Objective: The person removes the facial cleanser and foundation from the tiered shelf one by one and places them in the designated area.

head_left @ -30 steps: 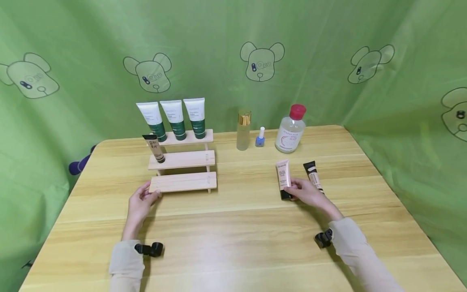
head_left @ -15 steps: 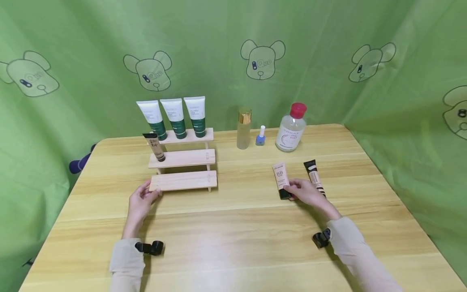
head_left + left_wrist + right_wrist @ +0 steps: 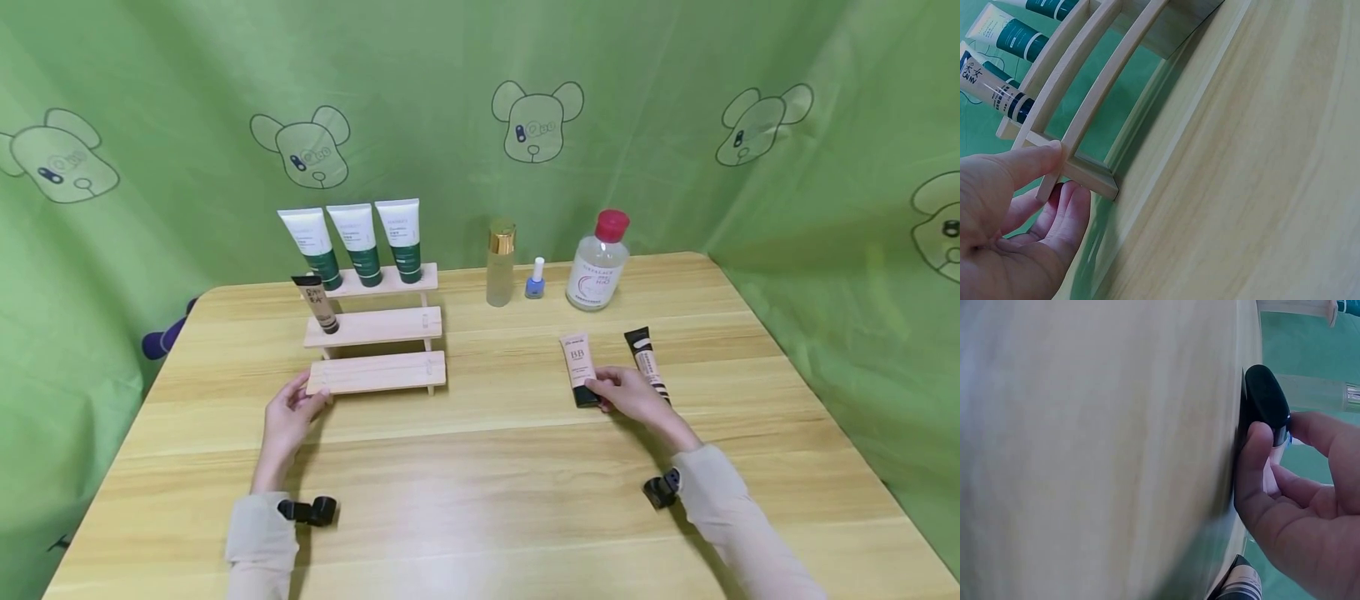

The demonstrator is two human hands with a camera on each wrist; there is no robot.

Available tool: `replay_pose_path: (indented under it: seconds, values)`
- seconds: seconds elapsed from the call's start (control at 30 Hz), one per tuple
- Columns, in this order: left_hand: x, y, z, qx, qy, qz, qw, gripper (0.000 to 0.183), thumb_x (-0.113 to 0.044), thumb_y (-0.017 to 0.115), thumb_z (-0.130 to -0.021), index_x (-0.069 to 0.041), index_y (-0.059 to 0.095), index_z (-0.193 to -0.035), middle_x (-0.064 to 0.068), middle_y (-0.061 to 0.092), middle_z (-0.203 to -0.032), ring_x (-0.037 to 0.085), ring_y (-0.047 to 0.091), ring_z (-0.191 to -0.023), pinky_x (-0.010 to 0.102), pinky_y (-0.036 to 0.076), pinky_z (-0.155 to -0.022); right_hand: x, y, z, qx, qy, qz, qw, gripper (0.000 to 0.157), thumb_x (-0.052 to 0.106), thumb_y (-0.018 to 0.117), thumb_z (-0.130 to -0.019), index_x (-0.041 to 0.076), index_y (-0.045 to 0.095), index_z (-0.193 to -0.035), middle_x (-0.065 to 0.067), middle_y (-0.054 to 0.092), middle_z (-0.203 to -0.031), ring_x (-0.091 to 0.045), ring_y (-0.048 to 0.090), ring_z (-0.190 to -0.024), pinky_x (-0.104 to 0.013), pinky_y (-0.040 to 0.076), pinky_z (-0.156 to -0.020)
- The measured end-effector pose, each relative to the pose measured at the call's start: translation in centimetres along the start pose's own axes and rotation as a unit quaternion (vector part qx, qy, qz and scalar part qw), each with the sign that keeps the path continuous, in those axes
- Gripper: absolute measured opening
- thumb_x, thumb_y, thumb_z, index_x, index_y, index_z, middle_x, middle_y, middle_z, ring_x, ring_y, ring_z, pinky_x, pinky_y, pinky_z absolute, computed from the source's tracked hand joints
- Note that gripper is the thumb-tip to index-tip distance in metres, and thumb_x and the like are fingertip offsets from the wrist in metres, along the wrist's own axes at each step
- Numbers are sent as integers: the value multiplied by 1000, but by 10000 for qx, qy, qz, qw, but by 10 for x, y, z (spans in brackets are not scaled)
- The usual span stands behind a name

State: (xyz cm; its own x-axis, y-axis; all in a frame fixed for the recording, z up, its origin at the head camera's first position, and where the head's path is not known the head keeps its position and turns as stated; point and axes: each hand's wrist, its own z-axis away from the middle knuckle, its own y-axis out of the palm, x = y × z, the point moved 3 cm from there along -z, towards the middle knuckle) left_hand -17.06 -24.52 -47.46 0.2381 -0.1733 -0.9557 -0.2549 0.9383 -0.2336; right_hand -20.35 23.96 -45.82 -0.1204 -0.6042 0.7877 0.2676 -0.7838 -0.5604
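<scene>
In the head view my left hand (image 3: 288, 417) pinches the left end of the lowest step of a three-step wooden display rack (image 3: 375, 372). The left wrist view shows the thumb above that step's edge and the fingers curled beneath. My right hand (image 3: 630, 393) holds a pink BB cream tube (image 3: 578, 358) near its black cap (image 3: 1266, 397). The tube lies low at the table with its flat end pointing away. Just right of that hand is a second, black-ended tube (image 3: 645, 358), partly hidden by the hand.
Three white-and-green tubes (image 3: 356, 242) stand on the rack's top step, and a small beige tube (image 3: 318, 307) on its middle step. Behind stand a gold-capped bottle (image 3: 500, 271), blue nail polish (image 3: 535, 283) and a red-capped bottle (image 3: 594, 271). A green curtain (image 3: 450, 167) hangs behind the table.
The BB cream tube has tipped slightly to the left and lower in my right hand. My left hand stays on the rack, which has not moved.
</scene>
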Motion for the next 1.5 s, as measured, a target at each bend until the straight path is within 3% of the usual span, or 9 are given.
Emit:
replay_pose_path:
  seconds: [0.77, 1.03, 1.5]
  values:
    - [1, 0, 0, 12, 25, 86, 10000, 55, -5, 62, -91, 3, 40, -141, 3, 55, -101, -5, 54, -77, 8, 50, -74, -2, -5, 1, -190, 126, -115, 9997, 44, 14, 55, -96, -18, 46, -127, -9, 60, -81, -11, 56, -67, -19, 52, -58]
    - [1, 0, 1, 36, -89, 43, 9999, 55, -6, 62, -91, -1, 40, -141, 3, 55, -104, -4, 54, -80, 8, 50, -76, 2, -7, 1, -149, 207, -215, 9994, 46, 16, 54, -97, -15, 44, -130, -14, 60, -92, -14, 57, -73, -22, 55, -65]
    - [3, 0, 0, 33, -85, 138, 9999, 54, -7, 62, -91, 0, 41, -141, -2, 55, -99, -2, 55, -79, 10, 51, -76, 2, -10, -1, -144, -14, -400, 9991, 45, 14, 55, -96, -13, 45, -131, -11, 60, -90, -15, 56, -75, -24, 55, -67]
